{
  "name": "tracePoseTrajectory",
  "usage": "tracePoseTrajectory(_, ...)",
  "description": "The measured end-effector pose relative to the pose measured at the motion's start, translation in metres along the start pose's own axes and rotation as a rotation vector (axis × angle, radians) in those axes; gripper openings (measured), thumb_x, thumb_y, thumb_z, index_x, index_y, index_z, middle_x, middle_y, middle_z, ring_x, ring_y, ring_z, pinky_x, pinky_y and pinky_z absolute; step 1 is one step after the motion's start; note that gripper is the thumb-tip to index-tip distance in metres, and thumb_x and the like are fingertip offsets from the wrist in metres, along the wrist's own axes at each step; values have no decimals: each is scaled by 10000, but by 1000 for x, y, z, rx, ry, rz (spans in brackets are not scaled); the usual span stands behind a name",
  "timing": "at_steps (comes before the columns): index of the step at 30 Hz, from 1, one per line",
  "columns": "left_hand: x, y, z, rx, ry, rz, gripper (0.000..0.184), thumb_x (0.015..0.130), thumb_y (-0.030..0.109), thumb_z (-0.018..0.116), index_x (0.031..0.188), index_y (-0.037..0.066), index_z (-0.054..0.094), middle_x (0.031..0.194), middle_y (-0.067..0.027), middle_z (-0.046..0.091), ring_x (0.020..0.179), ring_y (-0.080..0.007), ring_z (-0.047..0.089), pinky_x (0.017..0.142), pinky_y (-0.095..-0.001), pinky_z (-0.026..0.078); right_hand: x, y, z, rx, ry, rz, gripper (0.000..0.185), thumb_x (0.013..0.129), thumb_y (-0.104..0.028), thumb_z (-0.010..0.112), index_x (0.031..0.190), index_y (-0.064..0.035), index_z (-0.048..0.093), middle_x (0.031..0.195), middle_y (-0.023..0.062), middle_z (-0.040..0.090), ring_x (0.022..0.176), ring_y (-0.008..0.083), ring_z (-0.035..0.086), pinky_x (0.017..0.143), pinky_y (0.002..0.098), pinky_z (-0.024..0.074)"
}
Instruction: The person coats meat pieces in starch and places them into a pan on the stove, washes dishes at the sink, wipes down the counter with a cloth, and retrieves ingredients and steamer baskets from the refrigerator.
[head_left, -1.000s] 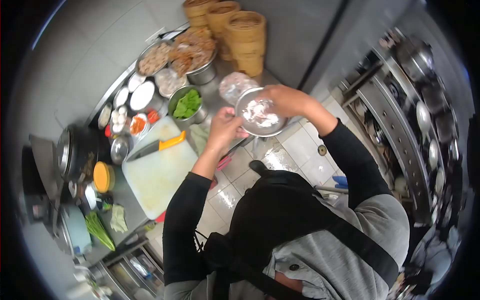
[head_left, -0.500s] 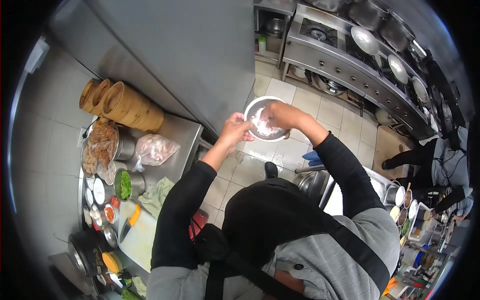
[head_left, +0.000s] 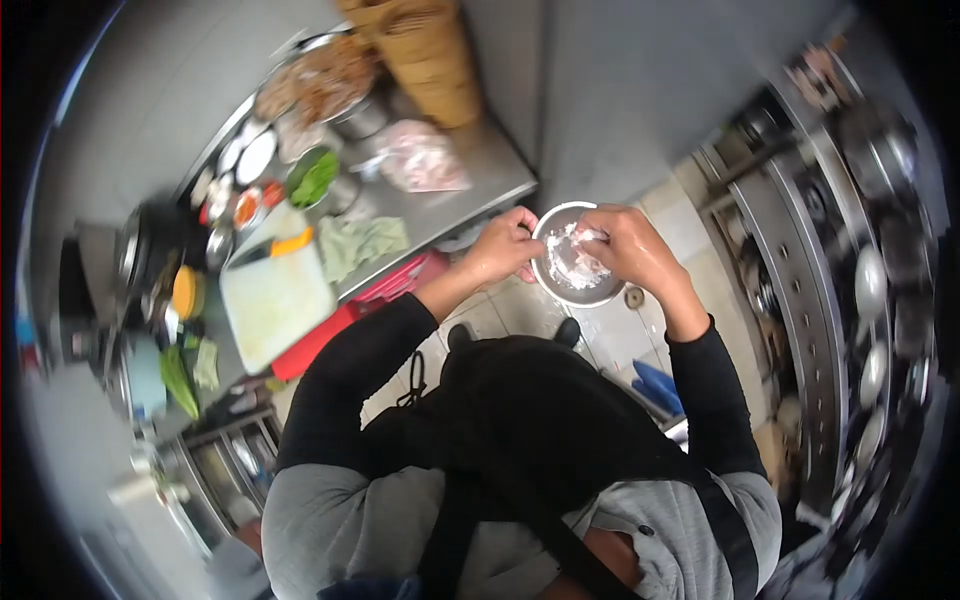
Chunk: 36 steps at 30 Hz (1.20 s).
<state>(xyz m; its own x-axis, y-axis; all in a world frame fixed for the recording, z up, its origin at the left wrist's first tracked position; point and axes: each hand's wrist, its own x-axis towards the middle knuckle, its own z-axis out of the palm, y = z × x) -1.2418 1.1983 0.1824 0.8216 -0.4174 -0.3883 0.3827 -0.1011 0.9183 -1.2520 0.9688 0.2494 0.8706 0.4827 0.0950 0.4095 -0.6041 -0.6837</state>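
The right hand [head_left: 636, 246] reaches into the bowl [head_left: 563, 214] with curled fingers; whether they grip anything is unclear. The left hand [head_left: 505, 248] pinches the left rim, holding the bowl above the floor. Apparently white powder [head_left: 575, 272] is being worked through pinkish pieces, which calls for a steady rim. Farther left, a filled plastic bag [head_left: 420, 157] lies on the counter [head_left: 492, 172].

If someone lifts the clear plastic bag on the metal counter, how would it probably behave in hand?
The plastic bag would likely sag, because its film looks thin and soft. Packed with pale pink contents, it may feel rather heavy. Lying broadly on the counter, it seems unlikely to roll.
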Motion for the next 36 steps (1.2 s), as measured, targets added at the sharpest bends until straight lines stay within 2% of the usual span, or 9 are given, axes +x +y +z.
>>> tracePoseTrajectory(5, -56, -12, -114, -169, 258, 77, 256, 843, 43, 638, 1037, 14, 472, 786, -83, 622, 567, -141, 620, 500, -283, 569, 91, -63, 48, 50, -256, -278, 271, 787, -38, 637, 1052, -47, 693, 989, 206, 676, 893, 402, 635, 790, 421, 518)
tracePoseTrajectory(12, -128, -10, -270, -372, 497, 192, 249, 827, 12, 626, 1026, 11, 476, 804, -87, 604, 581, -139, 626, 489, -278, 571, 251, -172, 152, -35, -293, -367, 236, 799, -70, 677, 1033, -47, 701, 964, 178, 690, 900, 365, 657, 818, 398, 514)
tracePoseTrajectory(14, -148, -14, -313, -364, 545, 238, 249, 827, 9, 630, 1024, 14, 477, 806, -86, 607, 585, -137, 629, 497, -276, 572, 311, -202, 174, 22, -146, -485, 187, 829, -78, 666, 1007, -29, 695, 937, 159, 697, 865, 301, 677, 803, 368, 514)
tracePoseTrajectory(18, -176, -26, -392, -492, 686, 288, 261, 825, 5, 636, 1029, 27, 474, 819, -96, 610, 600, -146, 642, 512, -277, 572, 431, -268, 235, 380, -436, -211, 151, 855, -115, 673, 948, 4, 685, 897, 86, 701, 827, 110, 626, 767, 307, 509)
tracePoseTrajectory(20, -186, -31, -422, -538, 776, 317, 270, 823, 4, 636, 1035, 28, 470, 833, -103, 607, 601, -154, 644, 517, -279, 574, 492, -275, 283, 324, -381, -367, 181, 838, -143, 692, 946, 3, 688, 867, 72, 697, 781, 118, 639, 734, 302, 517)
tracePoseTrajectory(22, -199, -38, -449, -583, 842, 336, 285, 821, 1, 631, 1052, 26, 464, 856, -114, 602, 606, -166, 646, 524, -282, 576, 554, -274, 335, 235, -417, -306, 200, 813, -144, 696, 968, -18, 699, 903, 101, 706, 803, 189, 674, 757, 325, 526)
tracePoseTrajectory(28, -230, -71, -477, -595, 970, 274, 243, 826, -26, 593, 1038, 10, 479, 838, -105, 595, 595, -158, 631, 523, -276, 575, 636, -256, 448, -305, -165, -788, 229, 780, -183, 693, 979, -75, 723, 957, 192, 686, 903, 363, 654, 816, 423, 519)
tracePoseTrajectory(35, -221, -82, -500, -611, 992, 287, 224, 835, -28, 582, 1033, 11, 487, 802, -84, 584, 575, -142, 605, 517, -274, 573, 674, -228, 445, -329, -98, -620, 201, 748, -173, 732, 931, -91, 751, 895, 164, 703, 862, 300, 679, 793, 375, 541)
tracePoseTrajectory(36, -215, -80, -504, -596, 981, 286, 224, 842, -24, 582, 1043, 12, 490, 805, -85, 590, 587, -138, 607, 517, -272, 571, 679, -229, 437, -131, -189, -380, 221, 764, -191, 744, 954, -79, 748, 914, 142, 713, 852, 245, 684, 779, 345, 542)
